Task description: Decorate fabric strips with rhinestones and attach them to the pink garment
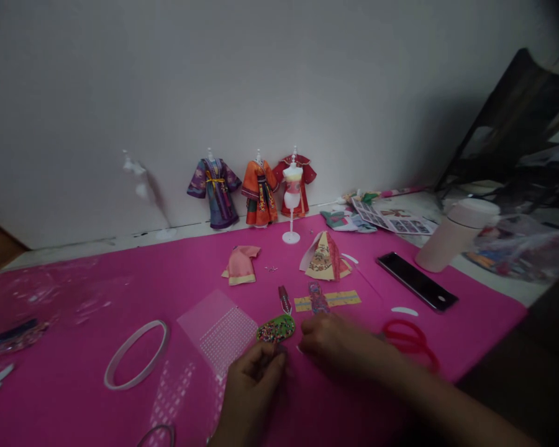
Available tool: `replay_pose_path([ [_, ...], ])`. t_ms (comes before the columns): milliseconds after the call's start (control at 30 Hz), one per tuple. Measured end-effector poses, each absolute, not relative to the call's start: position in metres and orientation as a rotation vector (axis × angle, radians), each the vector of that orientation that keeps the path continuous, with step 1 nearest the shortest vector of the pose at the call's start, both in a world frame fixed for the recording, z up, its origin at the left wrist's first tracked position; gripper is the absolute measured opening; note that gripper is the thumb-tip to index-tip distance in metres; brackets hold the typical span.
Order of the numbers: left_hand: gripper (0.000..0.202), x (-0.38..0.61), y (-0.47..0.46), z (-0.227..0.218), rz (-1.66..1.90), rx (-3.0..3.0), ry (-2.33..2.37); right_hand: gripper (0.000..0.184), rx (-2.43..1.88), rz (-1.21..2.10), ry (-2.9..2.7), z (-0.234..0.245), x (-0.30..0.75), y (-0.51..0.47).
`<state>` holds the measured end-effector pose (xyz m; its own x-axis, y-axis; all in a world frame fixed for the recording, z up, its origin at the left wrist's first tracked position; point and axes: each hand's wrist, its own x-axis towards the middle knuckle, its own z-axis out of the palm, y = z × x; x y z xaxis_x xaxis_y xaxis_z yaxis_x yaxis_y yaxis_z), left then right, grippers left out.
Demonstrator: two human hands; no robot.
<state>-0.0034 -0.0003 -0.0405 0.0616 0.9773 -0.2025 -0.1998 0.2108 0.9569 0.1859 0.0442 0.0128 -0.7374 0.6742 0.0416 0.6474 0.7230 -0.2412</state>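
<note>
My left hand [254, 382] rests on the pink mat [74, 372], fingers curled together in a pinch just below a green oval piece covered in coloured beads [276, 328]. What the fingertips hold is too small to make out. My right hand [333, 344] lies beside it, fingers bent down onto the mat near the same beaded piece. A small dark strip [284, 299] and a yellow band with a patterned strip across it [327, 300] lie just beyond the hands.
A clear dotted sheet [218, 329] and a tape ring [137, 354] lie to the left. Red scissors [410, 341], a black phone [417, 280] and a pale cup [456, 236] are on the right. Dressed doll mannequins [259, 189] stand by the wall; small paper garments [241, 264] lie mid-mat.
</note>
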Motion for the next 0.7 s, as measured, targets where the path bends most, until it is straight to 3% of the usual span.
replay_pose_path([
  [333, 0.037, -0.006, 0.004, -0.036, 1.097, 0.96, 1.127, 0.021, -1.26, 0.195, -2.628, -0.014, 0.191, 0.009],
  [500, 0.04, -0.002, 0.0, -0.028, 1.101, 0.954, 1.122, 0.032, -1.347, 0.548, -2.333, -0.033, 0.184, 0.0],
  [700, 0.045, 0.002, 0.0, -0.032, 1.122, 0.948, 1.119, 0.033, -1.289, 1.017, -1.862, -0.022, 0.196, 0.011],
])
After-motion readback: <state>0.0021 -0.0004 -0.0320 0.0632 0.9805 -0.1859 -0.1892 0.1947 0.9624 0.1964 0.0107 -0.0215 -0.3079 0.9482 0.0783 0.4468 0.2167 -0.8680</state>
